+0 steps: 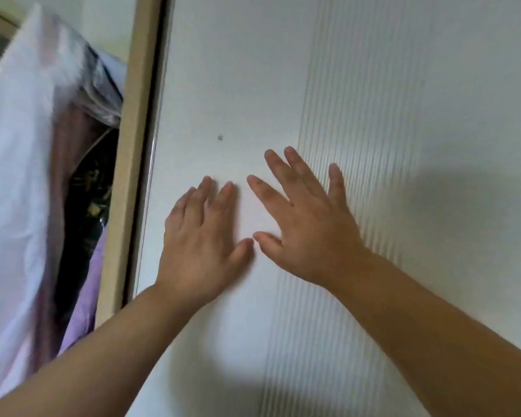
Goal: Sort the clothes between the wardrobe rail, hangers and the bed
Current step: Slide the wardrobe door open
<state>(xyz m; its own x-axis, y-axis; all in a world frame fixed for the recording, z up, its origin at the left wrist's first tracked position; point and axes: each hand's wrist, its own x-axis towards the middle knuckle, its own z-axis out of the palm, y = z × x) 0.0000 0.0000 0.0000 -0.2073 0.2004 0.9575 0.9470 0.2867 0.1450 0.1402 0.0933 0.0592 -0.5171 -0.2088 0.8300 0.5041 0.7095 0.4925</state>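
While both hands [253, 233] press the door [238, 85], clothes [21, 176] hang left.

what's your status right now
Left hand and right hand open, flat on white door. Hanging clothes at left, untouched. Door blocks everything right of them.

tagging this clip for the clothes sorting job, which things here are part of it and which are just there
Part of the job: left hand and right hand, both flat on the white wardrobe door; hanging white garment, brown garment, dark patterned garment, lilac garment.
Just there: beige frame, clear plastic cover, ribbed door panel, small dark mark on the door.
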